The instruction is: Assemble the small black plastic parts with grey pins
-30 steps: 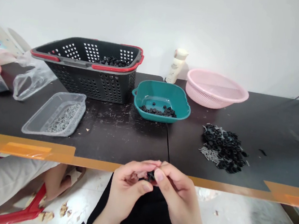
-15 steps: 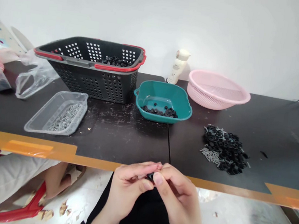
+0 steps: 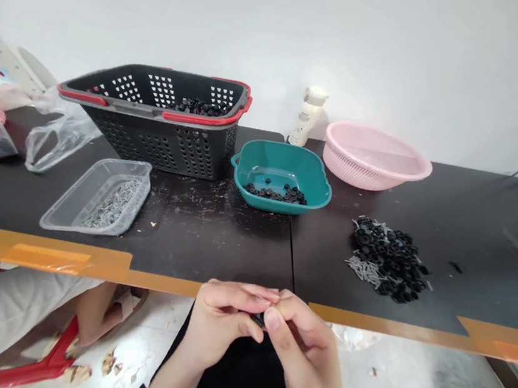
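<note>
My left hand (image 3: 223, 323) and my right hand (image 3: 304, 344) meet over my lap, just below the table's taped front edge. Between their fingertips is a small black part (image 3: 259, 318), mostly covered by the fingers. The left fingers and thumb close round it from one side, and the right thumb and forefinger pinch it from the other. On the table to the right lies a pile of black round parts (image 3: 391, 254) with grey pins (image 3: 363, 270) beside it. A teal basin (image 3: 281, 206) holds more black parts.
A clear tray (image 3: 62, 204) of metal pins stands at the left, before a black basket (image 3: 162, 138). Behind are a white bottle (image 3: 307, 118) and a pink basin (image 3: 370, 170). Another person's arm (image 3: 95, 315) shows below the table at left.
The fingers have shifted slightly around the black part, covering more of it. The left fingertips now reach a little further over towards the right hand.
</note>
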`<state>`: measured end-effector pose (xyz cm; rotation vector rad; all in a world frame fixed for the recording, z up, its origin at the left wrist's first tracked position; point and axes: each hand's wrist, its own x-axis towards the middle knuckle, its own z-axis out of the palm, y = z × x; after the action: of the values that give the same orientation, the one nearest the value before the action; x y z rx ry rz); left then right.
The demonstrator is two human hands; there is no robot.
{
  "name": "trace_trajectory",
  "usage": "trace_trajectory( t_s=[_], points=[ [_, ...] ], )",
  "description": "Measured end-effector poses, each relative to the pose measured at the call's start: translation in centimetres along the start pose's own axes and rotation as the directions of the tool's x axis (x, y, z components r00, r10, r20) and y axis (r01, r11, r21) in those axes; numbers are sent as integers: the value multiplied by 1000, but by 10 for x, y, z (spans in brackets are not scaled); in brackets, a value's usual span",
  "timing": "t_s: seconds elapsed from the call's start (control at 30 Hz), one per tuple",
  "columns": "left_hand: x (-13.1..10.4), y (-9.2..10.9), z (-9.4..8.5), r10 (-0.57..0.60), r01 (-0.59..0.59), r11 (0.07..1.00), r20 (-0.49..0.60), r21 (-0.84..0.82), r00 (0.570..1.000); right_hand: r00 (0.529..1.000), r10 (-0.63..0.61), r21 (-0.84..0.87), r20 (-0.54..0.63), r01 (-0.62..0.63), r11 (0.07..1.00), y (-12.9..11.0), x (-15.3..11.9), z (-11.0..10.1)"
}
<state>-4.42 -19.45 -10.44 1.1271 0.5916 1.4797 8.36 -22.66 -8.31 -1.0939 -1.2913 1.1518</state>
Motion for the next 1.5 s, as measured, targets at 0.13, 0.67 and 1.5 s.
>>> trace_trajectory(
  t_s=[0.13, 0.67, 1.5],
  points=[
    [4, -5, -2, 59, -58, 998, 41, -31, 997, 999, 7, 65, 34, -9, 998, 9, -1, 0],
    [12, -2, -14, -13, -17, 969, 122, 245, 992, 981, 147, 336, 124, -181, 924, 25, 3, -3],
    [14, 14, -26, 151, -280, 790, 269, 545, 951, 984, 109, 243, 137, -141, 960, 22, 16, 0]
  ],
)
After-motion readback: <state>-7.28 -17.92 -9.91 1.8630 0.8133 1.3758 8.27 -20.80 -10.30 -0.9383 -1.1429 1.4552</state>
